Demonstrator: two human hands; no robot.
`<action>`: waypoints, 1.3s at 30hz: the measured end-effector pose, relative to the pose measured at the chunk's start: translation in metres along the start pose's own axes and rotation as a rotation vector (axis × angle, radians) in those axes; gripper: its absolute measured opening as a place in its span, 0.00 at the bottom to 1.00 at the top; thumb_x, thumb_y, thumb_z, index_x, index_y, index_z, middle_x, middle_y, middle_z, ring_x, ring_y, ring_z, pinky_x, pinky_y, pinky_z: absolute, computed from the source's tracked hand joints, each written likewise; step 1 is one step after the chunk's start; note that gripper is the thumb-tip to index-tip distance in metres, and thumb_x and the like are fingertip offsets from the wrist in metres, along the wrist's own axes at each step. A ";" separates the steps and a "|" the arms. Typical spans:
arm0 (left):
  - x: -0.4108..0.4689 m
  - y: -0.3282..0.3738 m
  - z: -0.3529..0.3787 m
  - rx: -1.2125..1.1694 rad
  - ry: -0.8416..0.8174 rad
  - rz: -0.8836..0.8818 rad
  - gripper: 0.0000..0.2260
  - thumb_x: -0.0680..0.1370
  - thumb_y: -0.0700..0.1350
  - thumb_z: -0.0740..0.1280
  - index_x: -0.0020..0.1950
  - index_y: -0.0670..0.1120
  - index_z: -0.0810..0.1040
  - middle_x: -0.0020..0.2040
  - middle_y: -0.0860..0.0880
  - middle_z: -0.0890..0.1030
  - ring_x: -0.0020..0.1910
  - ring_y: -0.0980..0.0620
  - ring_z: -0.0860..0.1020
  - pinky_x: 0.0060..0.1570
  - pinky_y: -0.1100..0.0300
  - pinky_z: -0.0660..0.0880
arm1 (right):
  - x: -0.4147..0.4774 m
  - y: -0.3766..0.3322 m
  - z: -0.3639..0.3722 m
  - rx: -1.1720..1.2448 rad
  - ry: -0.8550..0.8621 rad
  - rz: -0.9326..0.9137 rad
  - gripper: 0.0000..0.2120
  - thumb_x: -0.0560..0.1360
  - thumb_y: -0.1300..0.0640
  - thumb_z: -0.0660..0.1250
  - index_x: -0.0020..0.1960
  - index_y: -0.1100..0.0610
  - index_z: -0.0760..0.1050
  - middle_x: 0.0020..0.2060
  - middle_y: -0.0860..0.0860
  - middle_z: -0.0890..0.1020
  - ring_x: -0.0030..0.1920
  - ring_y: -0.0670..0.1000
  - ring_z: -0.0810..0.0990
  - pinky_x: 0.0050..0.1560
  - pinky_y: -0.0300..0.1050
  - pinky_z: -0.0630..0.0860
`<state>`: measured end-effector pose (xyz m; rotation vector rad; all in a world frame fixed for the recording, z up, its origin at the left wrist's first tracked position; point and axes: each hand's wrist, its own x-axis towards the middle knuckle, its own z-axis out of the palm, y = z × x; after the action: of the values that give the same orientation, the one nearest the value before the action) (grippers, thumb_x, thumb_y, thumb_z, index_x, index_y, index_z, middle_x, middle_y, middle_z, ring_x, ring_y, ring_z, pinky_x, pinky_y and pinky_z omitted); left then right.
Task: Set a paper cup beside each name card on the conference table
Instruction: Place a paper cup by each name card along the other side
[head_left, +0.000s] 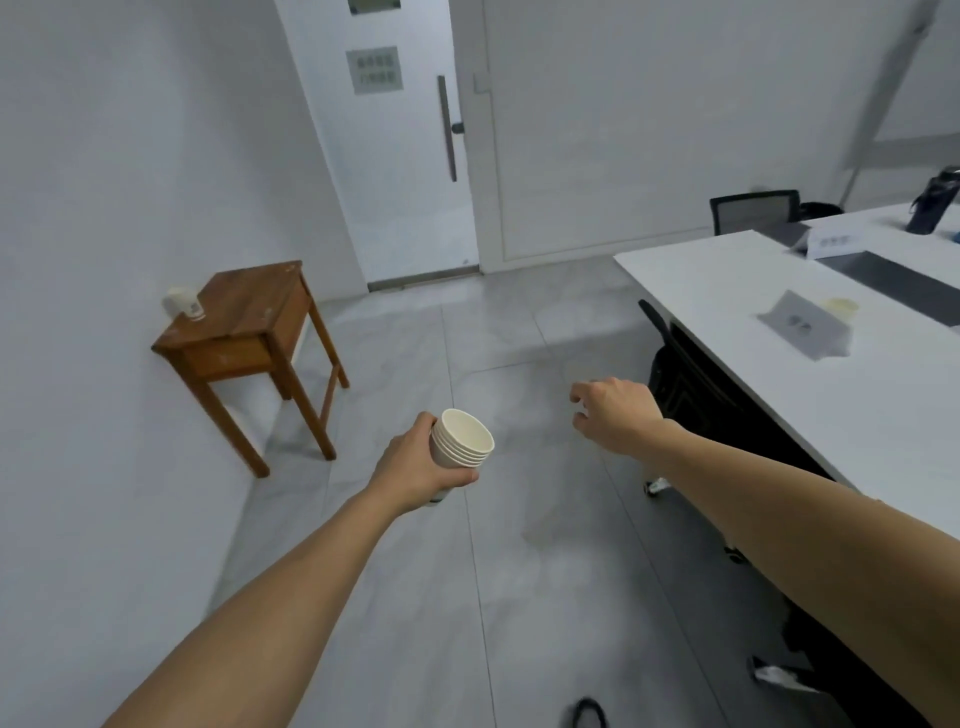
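Cups (464, 440) nested, clutched in left hand (415, 467) — right hand (613, 413) loose, empty — seemingly stuck stack risks double-pulling at two o'clock name card (804, 323).

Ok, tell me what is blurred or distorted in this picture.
Head view: wide-angle bending tilts the door and walls; the name cards and paper cup on the conference table are motion-smeared, text unreadable; the cup stack in the left hand stays fairly sharp.
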<state>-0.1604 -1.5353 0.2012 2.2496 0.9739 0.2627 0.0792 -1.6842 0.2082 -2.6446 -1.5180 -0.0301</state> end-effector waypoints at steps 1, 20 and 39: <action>0.027 -0.001 0.002 0.006 -0.011 0.010 0.31 0.64 0.56 0.80 0.60 0.51 0.69 0.55 0.53 0.77 0.56 0.49 0.77 0.56 0.47 0.79 | 0.024 0.007 0.006 -0.006 -0.011 0.007 0.16 0.77 0.51 0.61 0.64 0.53 0.73 0.56 0.53 0.82 0.53 0.59 0.81 0.46 0.48 0.75; 0.545 -0.019 -0.056 -0.030 -0.016 0.002 0.29 0.66 0.54 0.80 0.60 0.49 0.69 0.55 0.51 0.77 0.51 0.51 0.77 0.36 0.65 0.74 | 0.555 0.086 0.038 -0.018 -0.057 -0.003 0.17 0.76 0.51 0.62 0.64 0.52 0.73 0.60 0.54 0.79 0.57 0.59 0.79 0.52 0.48 0.74; 1.074 0.059 -0.031 -0.001 -0.305 0.222 0.28 0.65 0.54 0.80 0.58 0.50 0.70 0.56 0.50 0.79 0.50 0.50 0.78 0.34 0.66 0.72 | 0.952 0.276 0.079 0.029 -0.085 0.384 0.17 0.77 0.50 0.62 0.65 0.50 0.73 0.59 0.51 0.81 0.58 0.57 0.79 0.53 0.48 0.75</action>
<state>0.6150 -0.7888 0.1831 2.3112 0.5663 0.0127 0.7963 -0.9959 0.1698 -2.8955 -0.9946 0.1310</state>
